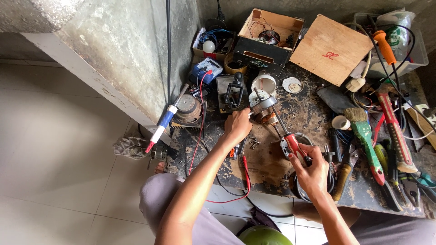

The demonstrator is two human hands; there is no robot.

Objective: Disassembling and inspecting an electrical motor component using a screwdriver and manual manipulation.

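A small electric motor with copper windings and a metal shaft lies on the dirty workbench. My left hand grips it from the left side. My right hand is closed on the red and black handle of a screwdriver, whose shaft slants up to the motor housing. A few loose screws lie just below the motor.
A green-handled paintbrush, pliers and red-handled tools lie at right. A multimeter with red probe lead, a wooden box and a plywood board stand at the back. A concrete wall rises at left.
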